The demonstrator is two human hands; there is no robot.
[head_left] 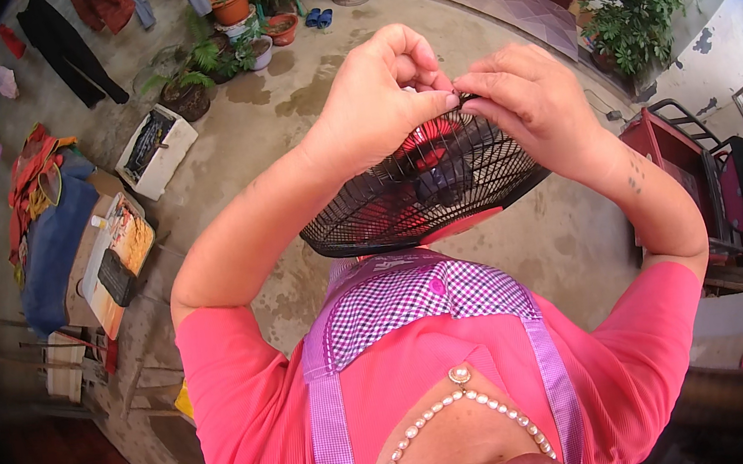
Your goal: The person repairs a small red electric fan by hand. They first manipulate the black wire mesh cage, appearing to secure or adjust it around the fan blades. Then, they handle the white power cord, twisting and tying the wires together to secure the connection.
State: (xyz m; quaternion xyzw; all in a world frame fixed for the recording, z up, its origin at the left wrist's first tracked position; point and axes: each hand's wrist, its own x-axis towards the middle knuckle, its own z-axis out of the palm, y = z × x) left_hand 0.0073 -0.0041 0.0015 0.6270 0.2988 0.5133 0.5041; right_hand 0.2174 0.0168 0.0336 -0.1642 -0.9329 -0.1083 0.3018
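An electric fan [425,174] with a black wire grille and red blades stands right in front of me. At the top rim of its grille, my left hand [378,92] is closed, thumb and forefinger pinched together with the other fingers curled in. What sits between those fingertips is hidden or too small to name. Close against it, my right hand [536,100] pinches the dark rim of the grille between thumb and fingers. The two sets of fingertips almost touch. Both hands cover part of the rim.
To the left stand a small table [119,254] holding a dark object, a heap of clothes [57,243] and a white box [156,152]. Potted plants [186,83] and blue slippers [318,18] lie farther back. A red cabinet [673,153] and a leafy plant [640,4] are at right.
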